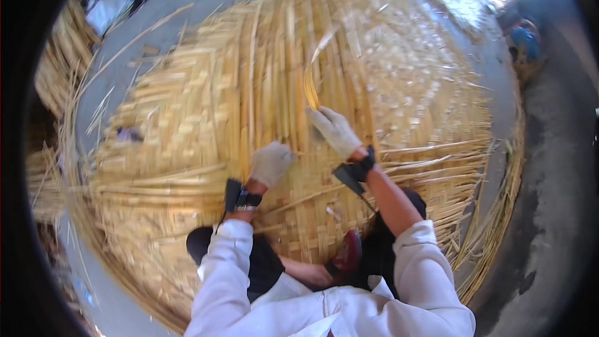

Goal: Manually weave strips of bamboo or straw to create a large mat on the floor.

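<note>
A flat mat of woven straw-coloured strips [187, 112] spreads out beneath me. Pinched in my right hand [335, 132], which wears a pale work glove, is a yellow split-cane strip [310, 84]. It rises from the fingers in a curve, and its far part is pale and blurred. My left hand [271, 163], gloved too, is closed low over the mat, nearer to me and to the left. Whatever its curled fingers hold is hidden. Long lengthwise strips [274, 81] run away from both hands, lying side by side on the weave.
Loose crosswise strips lie at the right [430, 162] and left [162, 181] of the mat. My red shoe [347, 253] rests on its near part. Bundled cane [68, 56] and a whitish bag [107, 9] are at the far left. A blue object [525, 40] stands far right.
</note>
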`<act>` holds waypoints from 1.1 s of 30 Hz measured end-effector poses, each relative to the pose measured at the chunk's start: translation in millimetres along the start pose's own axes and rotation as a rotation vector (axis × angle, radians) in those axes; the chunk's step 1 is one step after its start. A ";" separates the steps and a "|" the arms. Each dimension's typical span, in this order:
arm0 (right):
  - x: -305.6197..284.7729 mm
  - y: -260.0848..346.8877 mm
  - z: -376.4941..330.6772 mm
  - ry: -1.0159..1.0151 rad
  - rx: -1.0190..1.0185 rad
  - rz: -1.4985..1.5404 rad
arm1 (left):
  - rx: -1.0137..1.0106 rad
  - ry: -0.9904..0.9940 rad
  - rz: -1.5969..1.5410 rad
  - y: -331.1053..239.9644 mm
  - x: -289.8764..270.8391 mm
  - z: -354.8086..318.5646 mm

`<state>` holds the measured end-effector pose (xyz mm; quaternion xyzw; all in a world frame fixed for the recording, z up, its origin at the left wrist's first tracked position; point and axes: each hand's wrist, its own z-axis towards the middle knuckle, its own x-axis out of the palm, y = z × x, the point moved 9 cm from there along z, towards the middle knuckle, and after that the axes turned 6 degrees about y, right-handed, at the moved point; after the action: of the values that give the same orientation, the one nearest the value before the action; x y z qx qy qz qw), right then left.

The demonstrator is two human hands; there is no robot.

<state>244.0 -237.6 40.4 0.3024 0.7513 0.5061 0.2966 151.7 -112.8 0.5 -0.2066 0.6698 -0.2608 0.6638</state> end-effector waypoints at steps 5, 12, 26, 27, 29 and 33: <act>-4.0 -66.3 69.2 -0.055 0.017 -0.747 | -0.178 -0.125 -0.078 15.5 6.9 8.6; -9.7 -33.1 60.1 -0.245 0.062 -0.756 | -0.184 -0.170 -0.125 1.3 -14.5 8.6; -13.5 -60.4 61.4 -0.114 0.152 -0.514 | -0.132 -0.275 -0.168 7.2 -18.8 -1.9; -11.1 -62.0 60.4 -0.117 0.149 -0.516 | -0.128 -0.279 -0.169 6.3 -20.4 -2.5; -14.3 -64.2 56.6 -0.231 0.047 -0.671 | -0.104 -0.299 -0.187 -1.7 -22.1 -1.5; 14.5 -78.2 81.1 0.124 0.160 -0.645 | -0.076 -0.377 -0.216 3.9 -24.9 -5.5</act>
<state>283.7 -203.4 -60.4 0.0403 0.8621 0.3433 0.3707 147.3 -93.8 17.4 -0.3473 0.5174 -0.2617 0.7371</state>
